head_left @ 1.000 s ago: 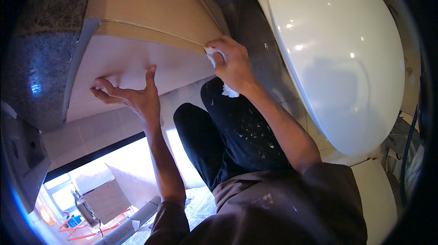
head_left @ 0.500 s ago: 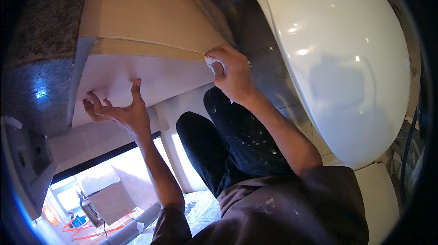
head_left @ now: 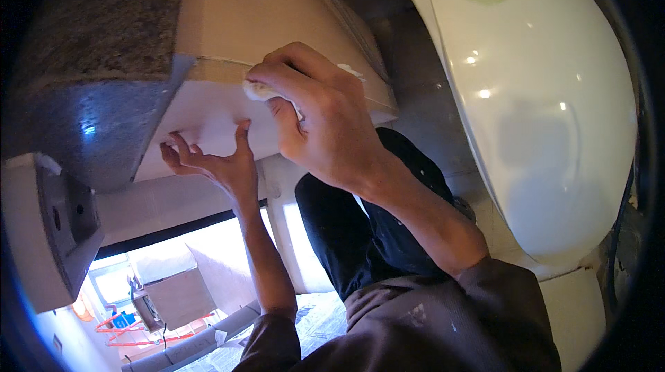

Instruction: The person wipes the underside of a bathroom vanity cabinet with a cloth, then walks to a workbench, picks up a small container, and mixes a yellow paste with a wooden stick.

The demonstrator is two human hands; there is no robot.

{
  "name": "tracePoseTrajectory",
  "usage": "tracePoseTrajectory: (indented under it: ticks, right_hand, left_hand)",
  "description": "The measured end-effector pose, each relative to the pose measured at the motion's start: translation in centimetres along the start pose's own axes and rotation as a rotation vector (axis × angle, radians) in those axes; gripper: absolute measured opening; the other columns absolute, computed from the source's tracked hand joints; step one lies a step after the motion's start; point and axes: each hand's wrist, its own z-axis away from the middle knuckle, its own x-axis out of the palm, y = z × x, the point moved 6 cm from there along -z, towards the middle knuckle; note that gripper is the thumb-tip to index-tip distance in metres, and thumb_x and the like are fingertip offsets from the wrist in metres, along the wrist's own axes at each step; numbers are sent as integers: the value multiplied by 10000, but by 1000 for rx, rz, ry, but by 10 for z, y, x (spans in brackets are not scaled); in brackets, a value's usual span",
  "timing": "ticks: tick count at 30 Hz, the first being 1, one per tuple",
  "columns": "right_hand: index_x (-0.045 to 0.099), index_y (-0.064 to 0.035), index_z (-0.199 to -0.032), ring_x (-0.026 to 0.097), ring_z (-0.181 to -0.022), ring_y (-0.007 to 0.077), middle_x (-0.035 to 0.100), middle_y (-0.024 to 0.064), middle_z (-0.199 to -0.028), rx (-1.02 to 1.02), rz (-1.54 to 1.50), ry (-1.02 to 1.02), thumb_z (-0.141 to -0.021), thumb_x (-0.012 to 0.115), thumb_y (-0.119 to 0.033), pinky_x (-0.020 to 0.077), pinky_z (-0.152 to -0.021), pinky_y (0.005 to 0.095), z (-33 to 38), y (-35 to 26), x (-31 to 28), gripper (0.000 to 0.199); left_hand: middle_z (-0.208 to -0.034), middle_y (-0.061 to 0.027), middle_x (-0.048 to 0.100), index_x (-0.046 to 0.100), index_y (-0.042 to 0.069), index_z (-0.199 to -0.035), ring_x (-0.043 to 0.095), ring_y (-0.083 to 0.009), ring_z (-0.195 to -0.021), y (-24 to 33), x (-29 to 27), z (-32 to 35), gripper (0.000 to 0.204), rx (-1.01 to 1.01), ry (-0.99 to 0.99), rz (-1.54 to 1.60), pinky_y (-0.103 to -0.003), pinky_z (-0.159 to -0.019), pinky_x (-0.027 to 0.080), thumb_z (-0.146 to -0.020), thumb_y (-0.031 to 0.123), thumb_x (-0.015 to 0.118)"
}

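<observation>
My right hand [head_left: 315, 112] is closed around a small white cloth [head_left: 258, 91] and presses it against the seam where the beige wall tile [head_left: 235, 12] meets the white panel [head_left: 208, 122] below it. My left hand [head_left: 215, 164] rests flat with spread fingers on that white panel, just below and left of the cloth. Both forearms reach up from my dark-sleeved body at the bottom of the view. Most of the cloth is hidden under my fingers.
A white closed toilet lid [head_left: 540, 109] fills the right side. A speckled granite ledge [head_left: 83, 74] sits at the upper left, with a white bracket [head_left: 48, 233] beneath it. My dark trouser leg [head_left: 360, 233] is below; a bright window opening with a cardboard box [head_left: 176, 296] lies at lower left.
My right hand has slid left along the seam with the cloth and now looks larger in the view. My left hand has shifted slightly right on the white panel.
</observation>
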Motion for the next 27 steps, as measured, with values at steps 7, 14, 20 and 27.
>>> tracePoseTrajectory:
  ticks: [7,14,20,27]
  right_hand:
    - [713,0,-968,706,-829,264,673,121,-958,-97,7,52,-750,684,67,568,-710,326,-23,-12,1,230]
    - [706,8,-970,702,-842,283,666,128,-966,-188,20,31,-724,666,110,575,-710,334,-33,-24,6,270]
    - [703,-5,-986,702,-865,274,663,121,-988,-207,83,47,-720,661,109,585,-726,335,-32,-29,7,293]
    - [707,-18,-999,697,-862,270,663,116,-1010,-235,127,19,-701,625,134,579,-759,322,-31,-37,12,345]
  left_hand:
    - [-1451,-222,119,171,158,-1490,148,-430,-1416,19,-12,-5,1161,-78,-30,19,-611,-1119,334,-627,289,936]
    - [-1436,-239,128,208,176,-1522,172,-451,-1390,48,-29,-20,1164,38,-38,17,-608,-1086,380,-623,298,937]
    - [-1430,-262,98,206,166,-1523,210,-475,-1348,46,-29,-23,1125,13,-32,84,-598,-1056,418,-660,266,920]
    - [-1434,-270,83,207,177,-1526,172,-469,-1360,37,-27,-23,1116,28,-24,84,-623,-1030,337,-674,311,916]
